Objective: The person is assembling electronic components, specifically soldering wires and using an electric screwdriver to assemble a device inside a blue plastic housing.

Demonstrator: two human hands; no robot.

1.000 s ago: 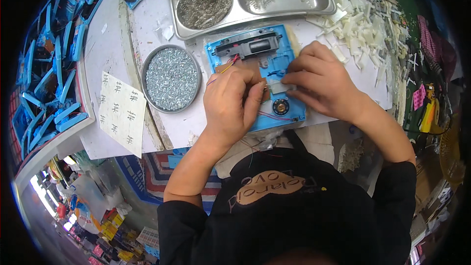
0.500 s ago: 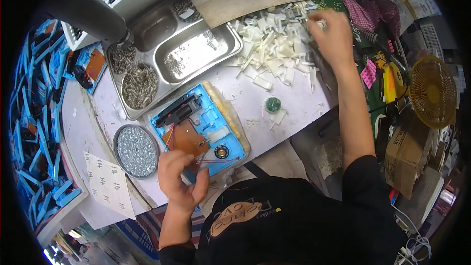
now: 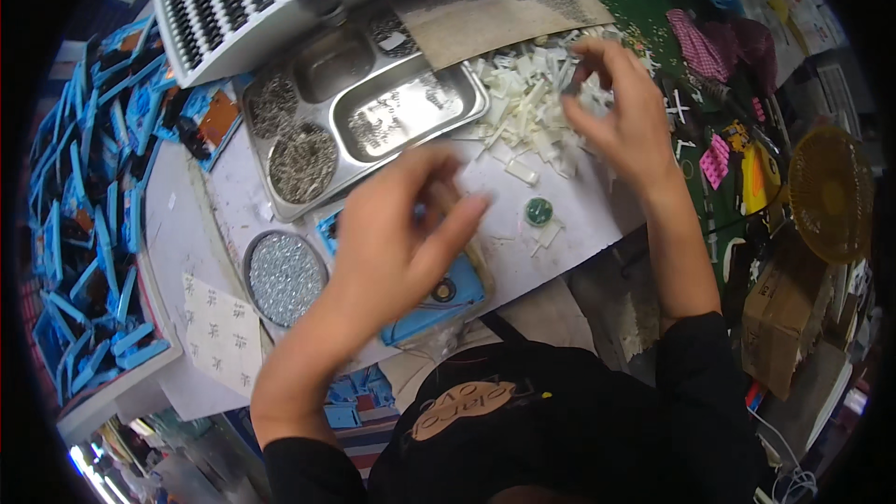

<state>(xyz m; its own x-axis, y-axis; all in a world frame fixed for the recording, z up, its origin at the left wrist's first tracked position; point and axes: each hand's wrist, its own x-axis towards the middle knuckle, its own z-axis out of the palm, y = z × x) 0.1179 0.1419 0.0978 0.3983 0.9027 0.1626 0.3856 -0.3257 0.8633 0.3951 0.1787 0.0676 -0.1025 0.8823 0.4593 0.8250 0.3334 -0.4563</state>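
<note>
Casing (image 3: 425, 317), blue, lies close to the table's (image 3: 593, 210) near edge, mostly covered by the left hand (image 3: 394, 224), which is blurred, thumb and fingers spread; whether it touches I cannot tell. Clock directions run from the casing. At 1 o'clock, the right hand (image 3: 621, 121) is over the white pieces (image 3: 527, 117), its thumb and fingers apart (any piece within them is hard to make out). At 12 o'clock sits a metal tray (image 3: 315, 113): two round wells heaped with small metal parts, a large basin with a thin scatter. At 9 o'clock, a round dish (image 3: 246, 271) brims with silvery bits. White table top stretches out to 2 o'clock, holding a green disc (image 3: 539, 212); the table edge slants from 4 up to 3 o'clock.
</note>
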